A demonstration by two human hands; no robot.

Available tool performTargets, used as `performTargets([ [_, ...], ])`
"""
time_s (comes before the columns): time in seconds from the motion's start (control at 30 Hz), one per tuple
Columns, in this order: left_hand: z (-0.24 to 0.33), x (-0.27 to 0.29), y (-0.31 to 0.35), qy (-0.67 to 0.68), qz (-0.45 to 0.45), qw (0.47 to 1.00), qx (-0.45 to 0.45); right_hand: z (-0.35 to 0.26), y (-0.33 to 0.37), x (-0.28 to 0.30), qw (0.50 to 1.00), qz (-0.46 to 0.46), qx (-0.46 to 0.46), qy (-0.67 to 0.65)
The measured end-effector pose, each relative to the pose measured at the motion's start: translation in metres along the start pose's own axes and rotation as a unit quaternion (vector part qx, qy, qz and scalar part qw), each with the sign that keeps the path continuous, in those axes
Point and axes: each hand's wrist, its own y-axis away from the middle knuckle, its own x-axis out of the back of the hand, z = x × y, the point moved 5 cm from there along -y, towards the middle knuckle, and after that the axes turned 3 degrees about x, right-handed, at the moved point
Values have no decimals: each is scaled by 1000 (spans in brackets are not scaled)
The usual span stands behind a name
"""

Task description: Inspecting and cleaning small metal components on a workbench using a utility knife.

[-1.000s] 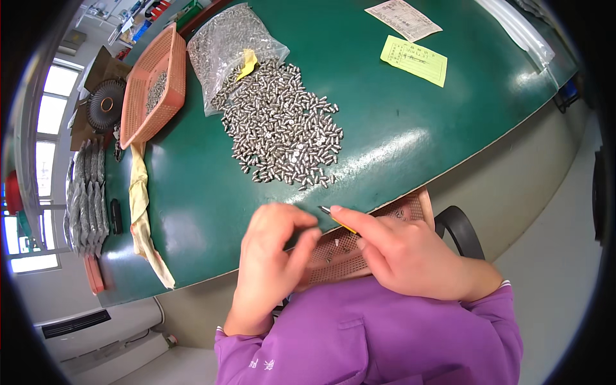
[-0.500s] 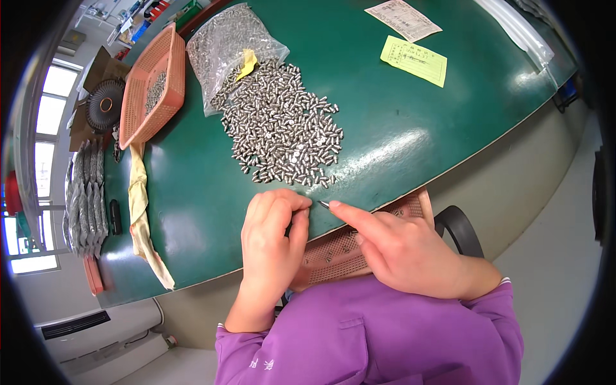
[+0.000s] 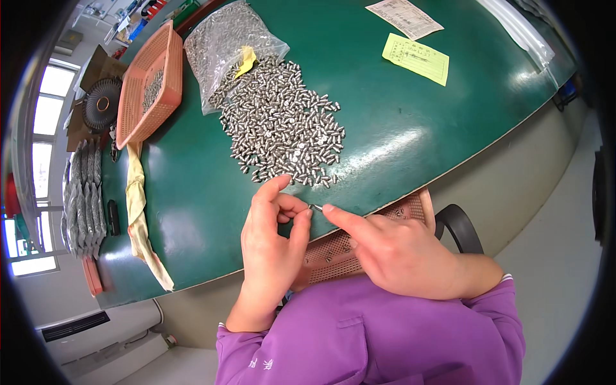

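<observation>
Head view: looking down on a green table (image 3: 410, 128) with both hands at its near edge
Pin in hand: one small metal pin (image 3: 316, 208) sits between the two hands, just over the table's near edge
Long axis: the pin seems to lie roughly left to right, from the left thumb tip toward the right forefinger tip; it is too small to be sure of its tilt
Left hand: the left hand (image 3: 273, 247) is curled, thumb and fingers pinched together at the pin's left end
Right hand: the right hand (image 3: 394, 253) points its forefinger at the pin's right end and touches it; the other fingers are folded in, and I cannot tell whether the thumb is also on the pin
Nearer hand: both meet at the pin, the left looking the firmer hold
Pile: the heap of pins (image 3: 282, 128) lies on the table straight ahead of the hands, near but apart from them, spilling from a clear bag (image 3: 224, 45)
Tray below: an orange mesh tray (image 3: 340, 253) sits under the hands, below the table edge, with a few pins in it
Far left: an orange basket (image 3: 151, 83) stands beside the bag, well apart from the hands
</observation>
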Motion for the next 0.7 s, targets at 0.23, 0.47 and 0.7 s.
performTargets([
  [0.23, -1, 0, 0, 15, -4, 1000, 4, -5, -4, 2, 999, -40, -8, 7],
  [0.47, -3, -2, 1, 22, -10, 1000, 14, -2, -1, -1, 1000, -23, -15, 10],
  [0.7, -1, 1, 0, 15, -14, 1000, 20, -2, -2, 0, 997, -51, -54, -14],
])
